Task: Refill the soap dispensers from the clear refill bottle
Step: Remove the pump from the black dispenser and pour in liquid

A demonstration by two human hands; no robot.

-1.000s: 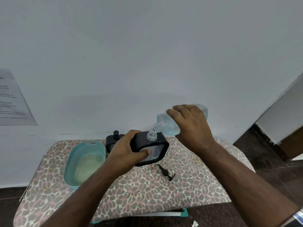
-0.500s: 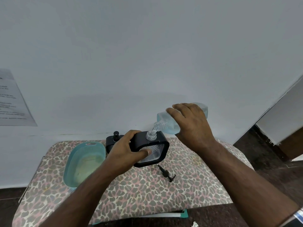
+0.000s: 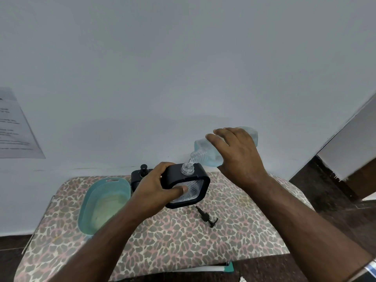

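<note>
My left hand (image 3: 156, 189) grips a black-framed soap dispenser (image 3: 200, 181) with a clear ribbed window, held upright above the table, its open clear neck on top. My right hand (image 3: 238, 153) holds the clear refill bottle (image 3: 205, 152) of pale blue liquid, tipped sideways with its threaded mouth over the dispenser's neck; a thin stream runs into it. A second black dispenser (image 3: 138, 176) with its pump fitted stands behind my left hand, mostly hidden. A loose black pump head (image 3: 206, 216) lies on the table below the held dispenser.
A teal oval basin (image 3: 89, 202) with some cloudy liquid sits at the left on the leopard-print table (image 3: 183, 245). The wall is right behind the table. A paper sheet (image 3: 14, 127) hangs on the wall at the left. Dark floor lies to the right.
Both hands have risen slightly with the dispenser and bottle. The bottle stays tipped over the dispenser's neck.
</note>
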